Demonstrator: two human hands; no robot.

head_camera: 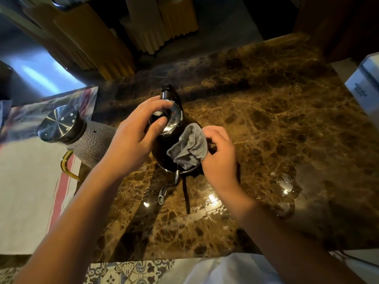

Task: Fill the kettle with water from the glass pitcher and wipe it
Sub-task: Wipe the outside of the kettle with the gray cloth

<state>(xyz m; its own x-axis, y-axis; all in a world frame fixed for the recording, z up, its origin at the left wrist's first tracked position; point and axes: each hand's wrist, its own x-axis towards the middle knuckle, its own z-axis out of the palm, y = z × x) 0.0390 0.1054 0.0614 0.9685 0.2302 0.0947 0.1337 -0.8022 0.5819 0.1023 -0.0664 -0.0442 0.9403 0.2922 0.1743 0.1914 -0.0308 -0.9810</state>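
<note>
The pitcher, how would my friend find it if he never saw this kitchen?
Start at the brown marble counter. At its left edge, left of the black kettle, stands the pitcher. Only it has a bumpy grey body, shiny round lid and gold handle.

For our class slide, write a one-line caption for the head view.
Left hand steadies the black kettle by its lid while the right hand wipes it with a grey cloth.

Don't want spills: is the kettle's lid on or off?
On. The shiny lid sits on the kettle; the left hand holds its knob.
</note>
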